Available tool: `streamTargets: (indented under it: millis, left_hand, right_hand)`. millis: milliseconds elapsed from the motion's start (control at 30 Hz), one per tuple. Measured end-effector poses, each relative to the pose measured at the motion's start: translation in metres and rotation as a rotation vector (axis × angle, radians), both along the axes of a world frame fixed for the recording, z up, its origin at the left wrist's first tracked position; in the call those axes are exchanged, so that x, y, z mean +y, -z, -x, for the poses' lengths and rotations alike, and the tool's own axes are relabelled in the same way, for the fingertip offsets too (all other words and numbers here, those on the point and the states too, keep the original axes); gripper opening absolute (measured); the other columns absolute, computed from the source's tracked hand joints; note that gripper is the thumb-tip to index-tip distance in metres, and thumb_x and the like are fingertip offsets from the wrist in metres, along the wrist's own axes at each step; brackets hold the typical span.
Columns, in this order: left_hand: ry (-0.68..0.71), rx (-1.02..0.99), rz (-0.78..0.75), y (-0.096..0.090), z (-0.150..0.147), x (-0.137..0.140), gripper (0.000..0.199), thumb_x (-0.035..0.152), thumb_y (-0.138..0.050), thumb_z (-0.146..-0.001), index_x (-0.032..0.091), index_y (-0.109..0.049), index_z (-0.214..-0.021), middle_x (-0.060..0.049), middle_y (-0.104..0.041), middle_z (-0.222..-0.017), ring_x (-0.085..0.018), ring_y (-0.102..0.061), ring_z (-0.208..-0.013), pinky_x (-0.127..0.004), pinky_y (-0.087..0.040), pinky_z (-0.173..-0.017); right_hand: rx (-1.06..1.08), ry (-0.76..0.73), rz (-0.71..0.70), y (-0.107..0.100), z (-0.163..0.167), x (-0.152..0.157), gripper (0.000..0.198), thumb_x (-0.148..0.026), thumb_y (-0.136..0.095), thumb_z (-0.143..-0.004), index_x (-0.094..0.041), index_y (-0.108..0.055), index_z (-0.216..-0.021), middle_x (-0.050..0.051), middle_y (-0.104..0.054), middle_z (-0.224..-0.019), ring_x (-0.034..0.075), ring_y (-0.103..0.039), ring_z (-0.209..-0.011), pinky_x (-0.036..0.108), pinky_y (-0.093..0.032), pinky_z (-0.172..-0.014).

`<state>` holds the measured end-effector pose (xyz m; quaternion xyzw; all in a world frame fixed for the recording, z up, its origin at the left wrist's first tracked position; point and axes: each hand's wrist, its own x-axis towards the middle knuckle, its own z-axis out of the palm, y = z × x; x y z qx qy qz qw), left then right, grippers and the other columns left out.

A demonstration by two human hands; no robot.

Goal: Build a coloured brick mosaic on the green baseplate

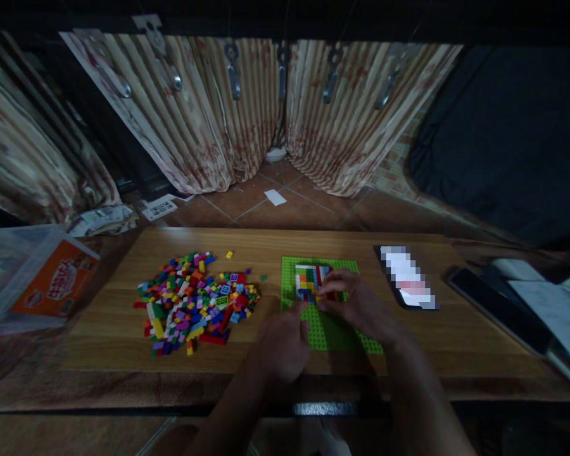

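Note:
A green baseplate (332, 335) lies on the wooden board, bearing a low build of toy bricks (306, 278) in white, red, yellow, blue and green. My right hand (358, 307) reaches over its right side, thumb and fingers drawn together on the bricks; whatever is between the fingertips is too small to make out. At the near left edge of the build, my left hand (285, 342) is curled closed, its fingertips against the front bricks. Anything it holds is hidden. Left of both hands spreads a large pile of loose bricks (194, 304) in many colours.
The wooden board (361, 240) sits low above a tiled floor. A phone (406, 278) with a lit, blurred screen lies on its right, and a long dark object (498, 310) crosses the right end. Beyond the left end stands a clear plastic box (23, 247) with an orange label.

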<state>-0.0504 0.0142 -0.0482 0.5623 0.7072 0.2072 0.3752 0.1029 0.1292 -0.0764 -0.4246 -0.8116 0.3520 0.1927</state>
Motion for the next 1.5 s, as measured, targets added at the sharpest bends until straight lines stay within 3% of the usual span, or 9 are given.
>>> streamTargets:
  millis: [367,767,1000,1233,1500]
  left_hand:
    - [0.003,0.022,-0.022,0.019,-0.008,-0.001,0.054,0.027,-0.039,-0.085,0.013,-0.045,-0.138,-0.02,-0.069,-0.105,-0.031,-0.064,-0.092,-0.039,-0.044,-0.083]
    - [0.07,0.088,0.004,0.016,-0.009,0.002,0.057,0.025,-0.036,-0.087,0.012,-0.038,-0.142,-0.022,-0.068,-0.106,-0.035,-0.065,-0.095,-0.043,-0.045,-0.08]
    - [0.067,0.084,-0.018,0.016,-0.009,0.003,0.056,0.025,-0.036,-0.087,0.013,-0.039,-0.142,-0.021,-0.068,-0.106,-0.034,-0.065,-0.095,-0.042,-0.045,-0.081]
    - [0.041,0.066,-0.035,0.017,-0.01,0.004,0.054,0.027,-0.04,-0.087,0.013,-0.043,-0.138,-0.02,-0.07,-0.1,-0.032,-0.065,-0.09,-0.039,-0.046,-0.079]
    - [0.108,0.187,0.045,0.016,-0.014,0.007,0.053,0.027,-0.038,-0.088,0.013,-0.039,-0.139,-0.016,-0.068,-0.108,-0.029,-0.065,-0.098,-0.041,-0.048,-0.085]
  right_hand:
    - [-0.036,0.007,-0.069,0.0,0.005,-0.002,0.014,-0.023,-0.073,-0.069,-0.03,-0.075,-0.081,0.002,-0.059,-0.106,0.022,-0.051,-0.106,0.042,-0.04,-0.095]
    - [-0.089,0.046,-0.151,0.002,0.013,-0.005,0.012,-0.019,-0.072,-0.067,-0.027,-0.073,-0.076,0.004,-0.057,-0.107,0.024,-0.049,-0.107,0.041,-0.04,-0.095]
    - [-0.081,0.051,-0.147,0.002,0.014,-0.004,0.01,-0.019,-0.071,-0.067,-0.024,-0.071,-0.077,0.005,-0.058,-0.105,0.024,-0.05,-0.107,0.039,-0.041,-0.092]
    - [-0.036,0.075,-0.143,0.005,0.012,-0.001,0.007,-0.025,-0.064,-0.077,-0.022,-0.069,-0.076,0.006,-0.06,-0.101,0.022,-0.053,-0.101,0.039,-0.041,-0.092]
    - [-0.032,0.119,-0.153,0.012,0.014,0.002,0.003,-0.023,-0.066,-0.073,-0.022,-0.068,-0.071,0.005,-0.06,-0.097,0.021,-0.054,-0.095,0.037,-0.043,-0.087]
